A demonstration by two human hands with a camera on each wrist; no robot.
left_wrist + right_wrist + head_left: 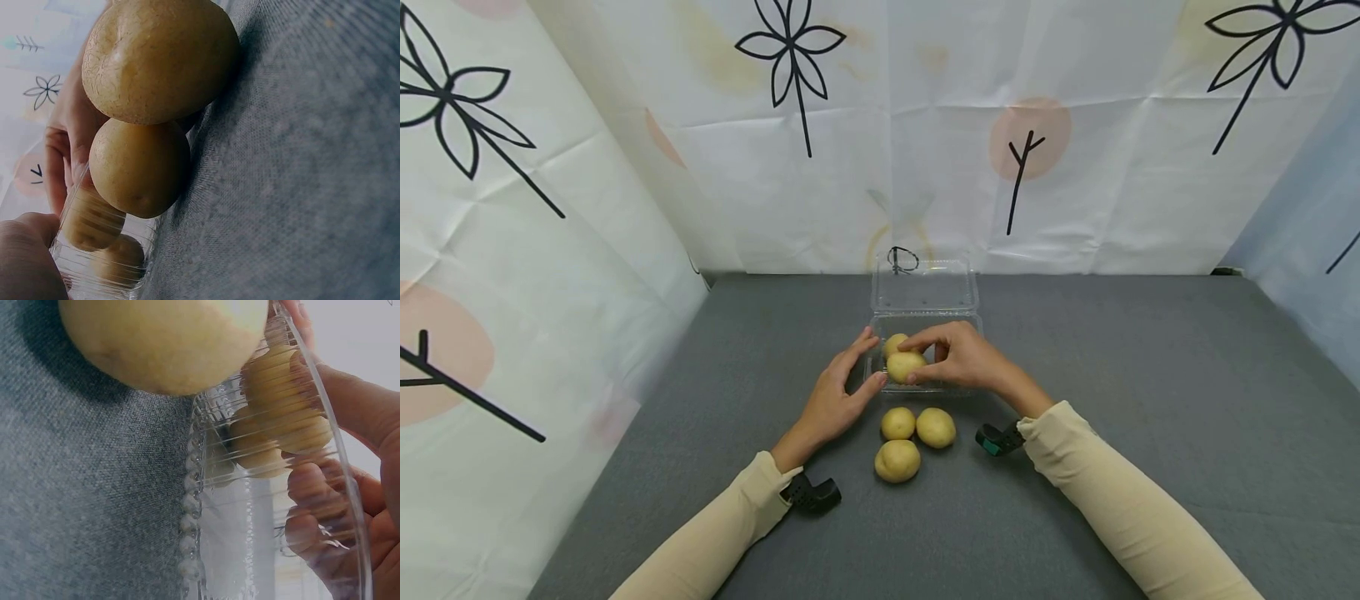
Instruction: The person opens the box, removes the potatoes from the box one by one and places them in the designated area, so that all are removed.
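Observation:
A clear plastic clamshell box [925,290] stands on the table with its lid tipped back. My right hand [966,357] reaches into its base and pinches a yellow potato [905,369] between fingers and thumb. Behind that one, a second potato [893,342] sits at the left side of the box. My left hand [833,398] is at the box's left edge with thumb and fingers spread, the thumb [28,250] close to the rim in the left wrist view. Through the ribbed wall, the right wrist view shows the held potato [303,431] above the other one.
Three loose potatoes lie in front of the box: a small one [898,423], one to its right [936,427], and one nearer me [897,462]. Grey cloth [1112,375] covers the table. A patterned white sheet [925,167] hangs behind it.

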